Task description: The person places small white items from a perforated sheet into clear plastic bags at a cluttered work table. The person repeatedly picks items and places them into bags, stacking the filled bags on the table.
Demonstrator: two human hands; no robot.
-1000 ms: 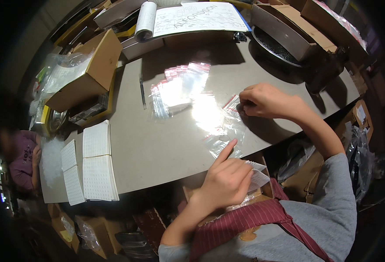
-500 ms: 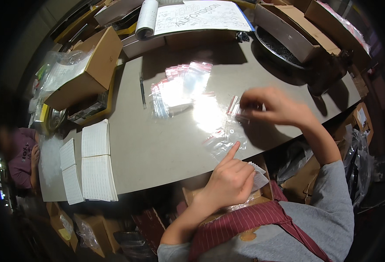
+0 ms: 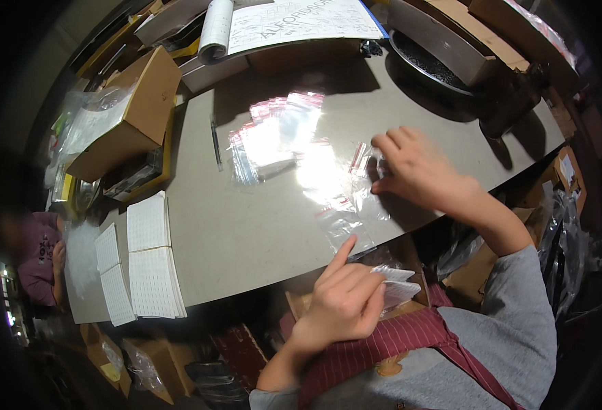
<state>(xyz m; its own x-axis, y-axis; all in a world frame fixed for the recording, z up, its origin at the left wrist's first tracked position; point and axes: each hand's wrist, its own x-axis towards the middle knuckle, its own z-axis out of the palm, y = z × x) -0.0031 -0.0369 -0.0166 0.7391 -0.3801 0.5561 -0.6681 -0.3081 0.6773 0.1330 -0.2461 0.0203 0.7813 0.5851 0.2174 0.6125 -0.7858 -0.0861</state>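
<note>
My right hand point(image 3: 420, 167) hovers at the right side of the table, thumb and fingers apart, beside a small clear zip bag point(image 3: 360, 158) with red seal lines. Below this, another clear bag point(image 3: 372, 205) lies near the table edge. My left hand point(image 3: 345, 301) is at the front edge, index finger stretched toward a flat clear bag point(image 3: 342, 224), its other fingers curled. What those curled fingers hold, if anything, is hidden. White folded papers point(image 3: 398, 285) show just beside them, above an open box. A fan of red-topped zip bags point(image 3: 273, 133) lies mid-table under glare.
A pen point(image 3: 216, 143) lies left of the bags. Banded stacks of printed sheets point(image 3: 152, 256) rest at the left. Cardboard boxes point(image 3: 127, 113) and a round dark tray point(image 3: 437, 72) stand farther back. Another person point(image 3: 38, 260) is at the far left.
My right hand has opened its fingers wider above the bags, and a clear bag now shows below it. My left hand has drawn slightly back toward me and left.
</note>
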